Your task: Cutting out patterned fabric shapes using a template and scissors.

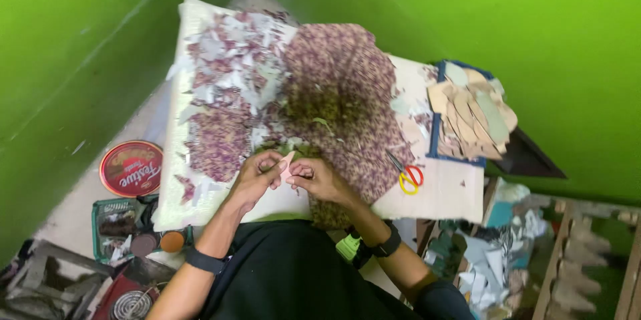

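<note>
- 2 hands are working at the near edge of the white board (461,193) that is lying on the bench; both are meeting over 1 small pink paper piece (286,164).
- The left hand (254,176) is pinching the pink paper piece between thumb and fingers, and the right hand (319,178) is gripping its other side, so both hands are closing on the same piece.
- The pink paper piece is sitting between the 2 hands, just above the board's near edge and in front of the big pile of dried petals (340,103).
- 1 pair of scissors (406,175) with 1 red and 1 yellow handle loop is lying on the board, to the right of the right hand and apart from it.
- 1 stack of tan and pale green paper cutouts (474,111) is resting on a blue-edged tray at the board's far right; the cutouts are too overlapped for counting.
- Pale paper scraps (224,59) are mixing with petals on the board's left part, too many for counting.
- 1 round red tin lid (131,168) is lying to the left of the board.
- 1 dark band is sitting on each wrist, 2 in all.
</note>
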